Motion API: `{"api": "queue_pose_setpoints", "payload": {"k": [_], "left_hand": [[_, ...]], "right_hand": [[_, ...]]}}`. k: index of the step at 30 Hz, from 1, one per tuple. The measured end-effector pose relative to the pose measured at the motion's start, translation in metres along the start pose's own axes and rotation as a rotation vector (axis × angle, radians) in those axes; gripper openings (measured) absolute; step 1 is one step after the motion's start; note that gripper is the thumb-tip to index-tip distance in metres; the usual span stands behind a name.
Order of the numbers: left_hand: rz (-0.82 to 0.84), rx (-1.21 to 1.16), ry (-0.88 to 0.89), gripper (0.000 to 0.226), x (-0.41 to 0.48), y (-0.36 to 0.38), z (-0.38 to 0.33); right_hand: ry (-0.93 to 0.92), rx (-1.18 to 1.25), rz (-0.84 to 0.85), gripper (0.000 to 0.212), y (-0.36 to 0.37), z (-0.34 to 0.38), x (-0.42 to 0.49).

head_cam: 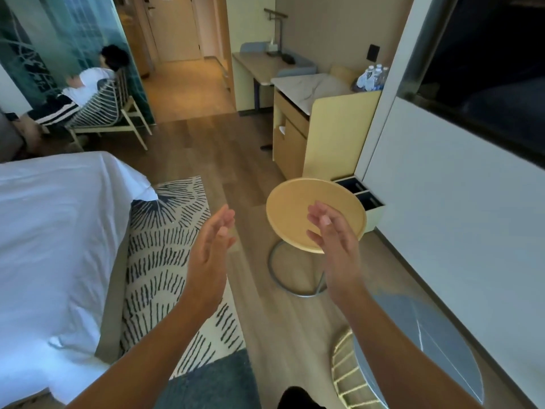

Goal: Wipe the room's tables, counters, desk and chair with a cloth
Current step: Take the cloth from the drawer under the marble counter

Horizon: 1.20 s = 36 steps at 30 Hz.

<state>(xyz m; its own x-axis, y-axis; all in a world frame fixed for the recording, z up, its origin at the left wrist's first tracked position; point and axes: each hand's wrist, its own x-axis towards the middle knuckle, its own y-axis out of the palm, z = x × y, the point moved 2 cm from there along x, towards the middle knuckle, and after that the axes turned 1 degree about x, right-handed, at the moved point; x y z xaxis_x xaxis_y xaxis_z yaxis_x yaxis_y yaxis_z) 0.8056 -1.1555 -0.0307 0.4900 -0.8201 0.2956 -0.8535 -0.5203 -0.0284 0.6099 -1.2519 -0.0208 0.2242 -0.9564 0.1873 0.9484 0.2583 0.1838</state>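
Left hand (211, 249): raised in front of the body, palm facing inward, fingers straight and spread loosely, holding nothing.
Right hand (334, 243): raised opposite the left, palm facing it, fingers straight and relaxed, holding nothing; the two hands are apart with a gap between them.
Cloth: not seen in either hand.
Round side table (298, 208): yellow tabletop with a raised rim, on a grey metal ring base, standing on the wooden floor (236, 149) just beyond the right hand.
Bed (53, 231): white sheet, at the left, with a patterned rug (159, 255) beside it.
Counter (309, 87): pale marbled tabletop on a yellow cabinet against the right wall, water bottles (372, 76) at its far end.
Desk (259, 64): beyond the counter, with a lamp (277, 28) on it.
Near chair (413, 349): grey seat with a slatted back, at lower right.
Far chair (115, 110): slatted, at upper left, with a person (88, 81) seated in it.
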Motion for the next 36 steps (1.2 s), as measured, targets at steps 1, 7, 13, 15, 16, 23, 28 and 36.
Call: {"api": "queue_pose_setpoints", "payload": {"k": [1,7,13,15,16,23,28,36], "left_hand": [[0.003,0.000,-0.001,0.058,0.018,-0.002,0.008],[-0.007,0.005,-0.007,0.057,0.135,-0.011,0.061],[-0.033,0.034,-0.020,0.055,0.284,-0.009,0.105],[-0.038,0.048,-0.012,0.056,0.332,-0.010,0.115],[-0.044,0.058,-0.008,0.057,0.356,-0.012,0.121],[-0.130,0.043,-0.018,0.051,0.501,-0.038,0.161],[-0.135,0.064,-0.019,0.060,0.607,-0.068,0.205],[0.012,0.071,-0.035,0.054,0.790,-0.123,0.281]], "right_hand": [[0.006,-0.006,0.006,0.048,0.008,-0.008,0.018],[0.012,-0.009,0.057,0.049,0.058,-0.061,0.137],[0.051,0.048,0.079,0.042,0.113,-0.101,0.286],[0.054,0.037,0.089,0.044,0.128,-0.108,0.333],[0.050,0.026,0.098,0.047,0.136,-0.112,0.357],[0.056,0.016,0.144,0.039,0.195,-0.145,0.504],[0.085,0.028,0.107,0.040,0.244,-0.183,0.598],[0.113,0.022,0.014,0.045,0.350,-0.250,0.746]]}}
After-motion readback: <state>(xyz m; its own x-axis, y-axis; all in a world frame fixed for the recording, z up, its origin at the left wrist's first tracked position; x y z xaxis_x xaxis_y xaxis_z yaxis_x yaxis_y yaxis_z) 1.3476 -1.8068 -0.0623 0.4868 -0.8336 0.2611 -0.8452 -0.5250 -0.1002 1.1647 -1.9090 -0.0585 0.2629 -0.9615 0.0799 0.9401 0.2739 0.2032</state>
